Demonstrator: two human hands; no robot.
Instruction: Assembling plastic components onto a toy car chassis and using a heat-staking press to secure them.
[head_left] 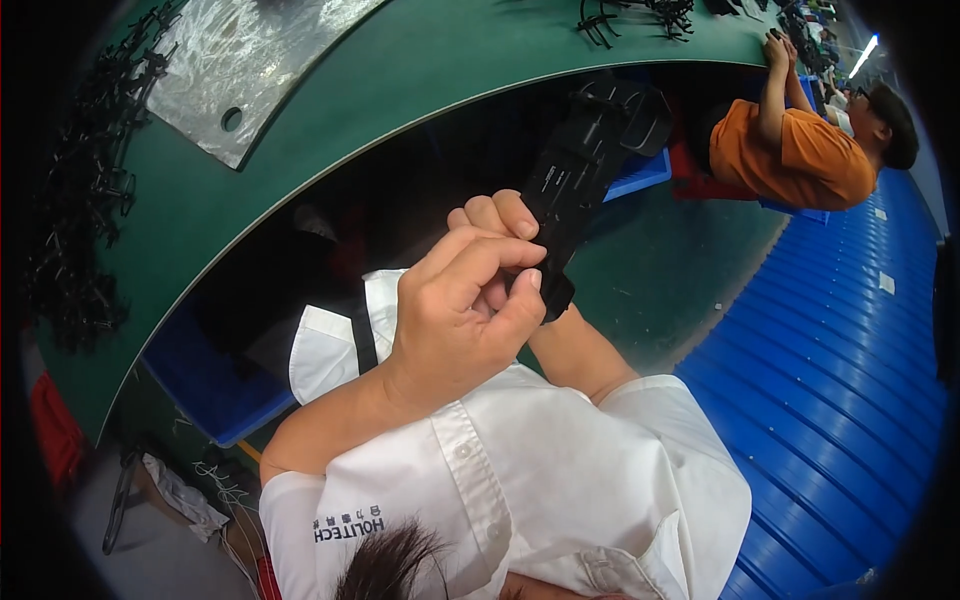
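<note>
A long black plastic part (578, 165), with a loop-like frame at its far end, is held tilted in front of my chest, away from the bench edge. Around it from behind closes my right hand (497, 213), its curled fingers showing along the left side and its palm hidden by the part. My left hand (455, 300) is closed in a pinch, thumb and fingertips against the left edge near the part's lower end. Whether anything small sits between those fingertips is hidden.
A green bench (330, 130) curves across the far side, with black plastic parts (85, 210) heaped at left and several more (640, 15) at the far edge. Clear plastic-covered sheet (250, 60) lies on it. Blue bin (215, 375) stands below. A person in orange (795, 155) works at far right.
</note>
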